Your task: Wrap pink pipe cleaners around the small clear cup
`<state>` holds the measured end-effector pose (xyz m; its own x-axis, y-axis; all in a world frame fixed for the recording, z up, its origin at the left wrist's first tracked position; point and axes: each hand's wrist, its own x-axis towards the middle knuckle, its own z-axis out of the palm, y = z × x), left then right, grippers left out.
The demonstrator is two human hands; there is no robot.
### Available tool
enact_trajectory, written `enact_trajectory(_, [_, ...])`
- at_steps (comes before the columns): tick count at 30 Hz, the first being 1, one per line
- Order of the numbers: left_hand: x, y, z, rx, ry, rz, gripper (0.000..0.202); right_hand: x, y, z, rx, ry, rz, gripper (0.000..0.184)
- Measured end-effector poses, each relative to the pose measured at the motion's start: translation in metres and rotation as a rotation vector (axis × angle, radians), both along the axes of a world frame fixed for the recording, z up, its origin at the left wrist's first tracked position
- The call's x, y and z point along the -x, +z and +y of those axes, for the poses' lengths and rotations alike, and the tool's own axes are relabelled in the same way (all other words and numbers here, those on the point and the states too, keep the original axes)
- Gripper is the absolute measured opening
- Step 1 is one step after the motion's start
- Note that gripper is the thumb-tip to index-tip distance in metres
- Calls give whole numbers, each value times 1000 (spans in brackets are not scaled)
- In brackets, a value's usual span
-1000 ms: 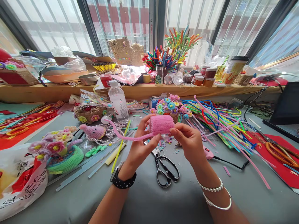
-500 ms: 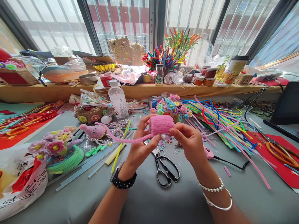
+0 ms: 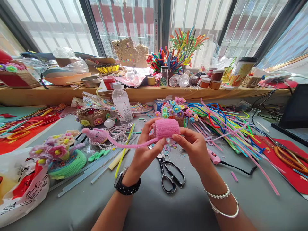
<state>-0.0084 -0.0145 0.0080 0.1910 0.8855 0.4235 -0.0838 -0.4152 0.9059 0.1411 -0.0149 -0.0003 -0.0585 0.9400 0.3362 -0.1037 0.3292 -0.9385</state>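
Both hands hold up a cylinder wrapped in pink pipe cleaner (image 3: pixel 166 128) above the grey table. My left hand (image 3: pixel 145 147) grips its left end, fingers behind and thumb below. From that end a loose pink pipe cleaner tail (image 3: pixel 127 146) runs off to the left. At the right end, my right hand (image 3: pixel 194 144) pinches the lower edge between thumb and fingers. Black-handled scissors (image 3: pixel 169 175) lie on the table beneath the hands. A pink pointed-nose figure with eyes (image 3: pixel 97 135) sits behind the tail, beside a string of pearl beads (image 3: pixel 121 136).
Loose coloured pipe cleaners (image 3: pixel 231 134) and a pink glue gun (image 3: pixel 214 157) lie at right. A clear bottle (image 3: pixel 122 107) stands behind my left hand. Glue sticks (image 3: pixel 84 176) and a flower pot craft (image 3: pixel 67 165) are at left. Jars (image 3: pixel 215 84) line the sill.
My right thumb and fingers have shifted slightly down along the cylinder's right end. The loose tail's far part has moved a little. My left hand keeps its hold.
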Motion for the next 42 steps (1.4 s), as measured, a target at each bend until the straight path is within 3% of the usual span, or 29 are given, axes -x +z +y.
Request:
enact_trajectory(9, [-1, -1, 0, 13, -28, 13, 46, 1, 4, 1, -56, 56, -29, 15])
enact_trajectory(17, [-3, -3, 2, -11, -47, 0, 45, 3, 2, 1, 33, 159, 75, 16])
enact_trajectory(42, [0, -2, 1, 21, -88, 5, 46, 2, -2, 2, 28, 145, 85, 22])
